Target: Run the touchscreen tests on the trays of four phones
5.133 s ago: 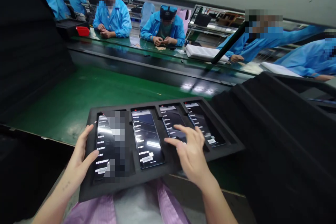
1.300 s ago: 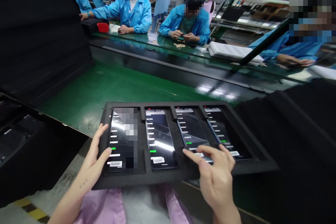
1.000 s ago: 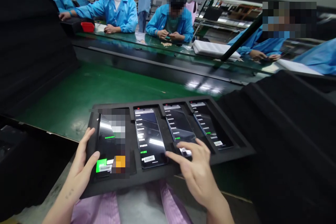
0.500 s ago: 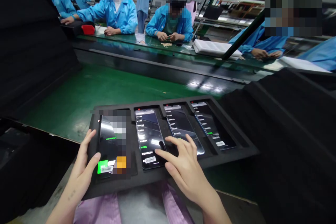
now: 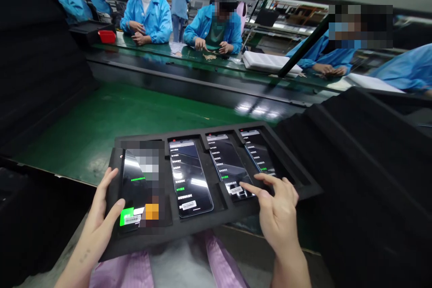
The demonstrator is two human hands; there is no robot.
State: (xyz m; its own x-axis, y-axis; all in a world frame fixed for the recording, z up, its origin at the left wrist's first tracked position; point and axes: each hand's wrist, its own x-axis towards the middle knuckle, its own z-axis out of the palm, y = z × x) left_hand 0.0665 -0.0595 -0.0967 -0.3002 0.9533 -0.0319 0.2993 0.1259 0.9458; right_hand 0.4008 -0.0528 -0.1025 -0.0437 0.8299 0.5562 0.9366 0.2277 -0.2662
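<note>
A black foam tray [image 5: 162, 240] holds several smartphones in separate compartments. My left hand [image 5: 104, 211] grips the tray's left edge, thumb on top by the leftmost phone [image 5: 133, 193]. That phone's screen is partly pixelated, with a green block at its lower corner. The second phone [image 5: 189, 175] lies face up with a list in white and green text and a barcode label. My right hand [image 5: 278, 209] has its index finger stretched to the lower screen of the third phone [image 5: 232, 166], at its label. Behind my right fingers, the far-right phone [image 5: 256, 148] is partly hidden.
Stacked black foam trays stand on the right [image 5: 357, 157] and on the left [image 5: 37, 63]. A green bench [image 5: 97, 112] lies beyond my tray. Across it, several co-workers in blue coats sit at a line with a red box [image 5: 107, 36] and white trays [image 5: 270, 61].
My right hand has moved right, from the second phone's lower screen to the third phone's. My left hand keeps its place on the tray. The view has shifted slightly.
</note>
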